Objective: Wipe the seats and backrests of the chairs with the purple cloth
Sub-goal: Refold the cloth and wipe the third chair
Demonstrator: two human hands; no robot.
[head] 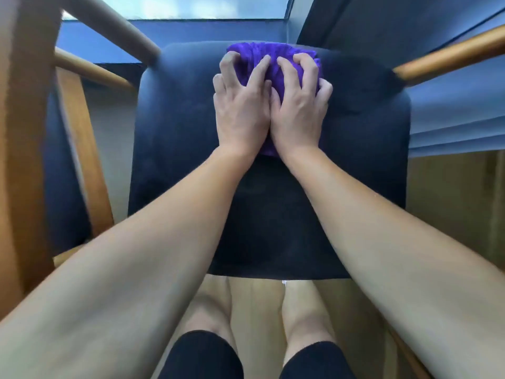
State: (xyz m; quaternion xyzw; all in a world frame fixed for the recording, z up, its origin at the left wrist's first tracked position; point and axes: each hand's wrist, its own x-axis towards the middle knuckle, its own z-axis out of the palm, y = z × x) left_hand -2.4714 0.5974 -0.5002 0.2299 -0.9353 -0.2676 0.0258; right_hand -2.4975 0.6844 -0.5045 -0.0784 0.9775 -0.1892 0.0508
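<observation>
Cloth [259,51], purple and bunched, lies at the far middle of the dark blue chair seat [177,165], where left hand [240,116] and right hand [299,113] press side by side, curled fingers gripping it.

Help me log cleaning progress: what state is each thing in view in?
chair seat: dark, level, cloth and both hands on its far part.
purple cloth: bunched up, lying on the chair seat, under both hands.
left hand: fingers curled, gripping the purple cloth.
right hand: fingers curled, gripping the purple cloth, right beside the left hand.
</observation>
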